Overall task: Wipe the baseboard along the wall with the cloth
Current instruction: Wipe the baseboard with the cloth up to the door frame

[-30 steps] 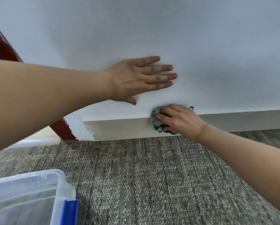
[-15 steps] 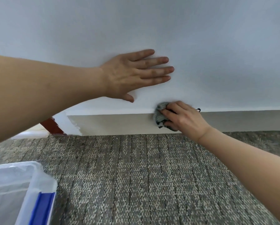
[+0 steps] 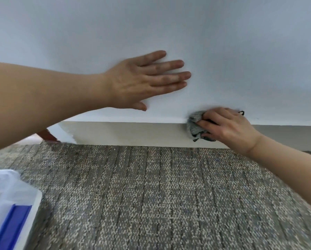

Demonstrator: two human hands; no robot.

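A pale beige baseboard (image 3: pixel 129 134) runs along the foot of the white wall (image 3: pixel 223 42). My right hand (image 3: pixel 226 129) grips a bunched grey cloth (image 3: pixel 194 126) and holds it against the baseboard's upper edge, right of centre. A dark loop of the cloth (image 3: pixel 242 112) sticks out behind the knuckles. My left hand (image 3: pixel 145 80) lies flat on the wall above the baseboard, fingers straight and pointing right.
Grey patterned carpet (image 3: pixel 160 195) covers the floor up to the baseboard. A clear plastic bin with a blue handle (image 3: pixel 10 210) sits at the lower left. A dark red wooden piece (image 3: pixel 46 135) shows at the baseboard's left end.
My right hand and the cloth have slid to the right along the baseboard. My left hand stays flat on the wall. The view has shifted right, so the bin shows less.
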